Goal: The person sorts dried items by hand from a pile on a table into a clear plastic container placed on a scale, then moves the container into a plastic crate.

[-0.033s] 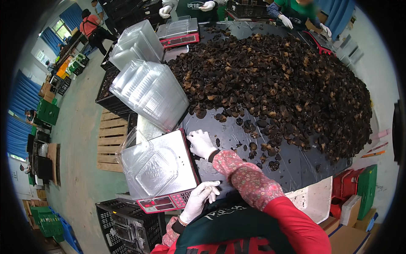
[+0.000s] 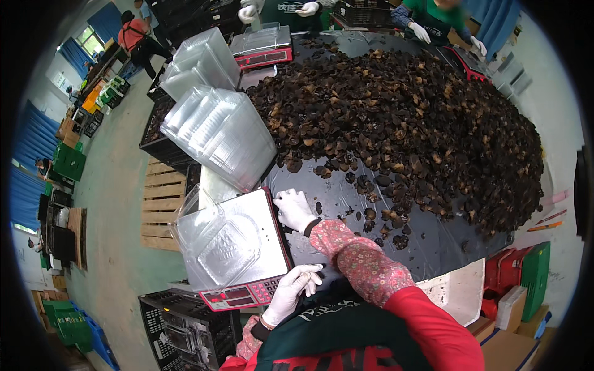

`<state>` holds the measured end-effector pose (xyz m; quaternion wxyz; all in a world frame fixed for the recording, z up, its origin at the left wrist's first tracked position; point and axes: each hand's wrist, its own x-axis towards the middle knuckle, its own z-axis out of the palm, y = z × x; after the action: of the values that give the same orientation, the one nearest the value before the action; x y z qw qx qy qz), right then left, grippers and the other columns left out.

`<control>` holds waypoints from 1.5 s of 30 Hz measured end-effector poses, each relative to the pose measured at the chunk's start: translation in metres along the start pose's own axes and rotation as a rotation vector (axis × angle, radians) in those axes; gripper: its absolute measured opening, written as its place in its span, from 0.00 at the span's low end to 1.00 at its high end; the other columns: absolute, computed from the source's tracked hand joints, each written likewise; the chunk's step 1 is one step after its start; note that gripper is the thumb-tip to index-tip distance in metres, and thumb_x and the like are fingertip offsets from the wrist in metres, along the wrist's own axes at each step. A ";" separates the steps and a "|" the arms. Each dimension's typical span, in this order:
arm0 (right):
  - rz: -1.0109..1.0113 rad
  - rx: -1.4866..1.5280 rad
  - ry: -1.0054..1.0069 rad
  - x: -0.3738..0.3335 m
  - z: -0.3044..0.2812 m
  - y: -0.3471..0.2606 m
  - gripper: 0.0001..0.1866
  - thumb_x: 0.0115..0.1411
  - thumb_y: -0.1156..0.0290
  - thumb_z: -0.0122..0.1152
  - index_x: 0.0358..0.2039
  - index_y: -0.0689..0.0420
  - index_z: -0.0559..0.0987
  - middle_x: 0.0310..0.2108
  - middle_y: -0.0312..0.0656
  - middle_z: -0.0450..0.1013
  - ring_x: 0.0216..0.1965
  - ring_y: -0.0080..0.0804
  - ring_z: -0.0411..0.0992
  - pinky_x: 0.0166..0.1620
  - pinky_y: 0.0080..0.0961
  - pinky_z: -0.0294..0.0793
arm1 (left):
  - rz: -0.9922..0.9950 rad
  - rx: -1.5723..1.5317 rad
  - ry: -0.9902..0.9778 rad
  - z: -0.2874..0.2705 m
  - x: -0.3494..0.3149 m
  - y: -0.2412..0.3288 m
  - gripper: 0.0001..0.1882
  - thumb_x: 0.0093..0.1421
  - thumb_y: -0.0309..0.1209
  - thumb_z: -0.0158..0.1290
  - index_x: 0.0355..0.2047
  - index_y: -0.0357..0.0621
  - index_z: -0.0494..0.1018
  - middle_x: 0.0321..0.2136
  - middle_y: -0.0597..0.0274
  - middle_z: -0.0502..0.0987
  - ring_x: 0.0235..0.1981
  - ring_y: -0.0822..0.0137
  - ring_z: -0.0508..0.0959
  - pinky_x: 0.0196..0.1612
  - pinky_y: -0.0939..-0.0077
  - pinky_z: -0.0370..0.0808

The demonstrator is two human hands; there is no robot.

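Note:
My right hand (image 2: 295, 211), in a white glove, rests on the dark sheet against the right edge of a red digital scale (image 2: 267, 226). Its fingers are loosely bent and slightly apart, with nothing visible in them. Near my body, my left hand (image 2: 291, 295), also gloved, lies beside the scale's keypad with fingers partly stretched and nothing held. A clear plastic clamshell box (image 2: 226, 247) sits on the metal plate, its lid (image 2: 197, 216) tilting past the left edge. Beyond my right hand spreads a large heap of dark brown, ear-like fungus (image 2: 402, 117); loose pieces lie nearer.
Stacked clear boxes (image 2: 223, 139) stand left of the heap, behind my scale. A second scale (image 2: 263, 57) is farther back. Two gloved co-workers stand across the table. Black crates (image 2: 185, 337) and a wooden pallet (image 2: 164, 204) are at left; a white tub (image 2: 458, 290) is at right.

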<state>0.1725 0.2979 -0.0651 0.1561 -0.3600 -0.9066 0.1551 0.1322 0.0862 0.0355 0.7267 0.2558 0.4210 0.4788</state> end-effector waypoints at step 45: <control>0.527 -0.241 0.204 -0.171 -0.076 0.096 0.13 0.56 0.65 0.60 0.40 0.56 0.80 0.40 0.44 0.74 0.44 0.45 0.70 0.48 0.39 0.69 | 0.585 0.790 1.058 -0.100 -0.036 0.094 0.09 0.64 0.28 0.54 0.43 0.40 0.76 0.33 0.61 0.78 0.30 0.70 0.76 0.34 0.77 0.73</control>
<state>0.3786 0.2573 -0.0632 0.1571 -0.6124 -0.7735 0.0447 -0.0055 0.0888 0.0696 0.1209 0.3354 0.7724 0.5256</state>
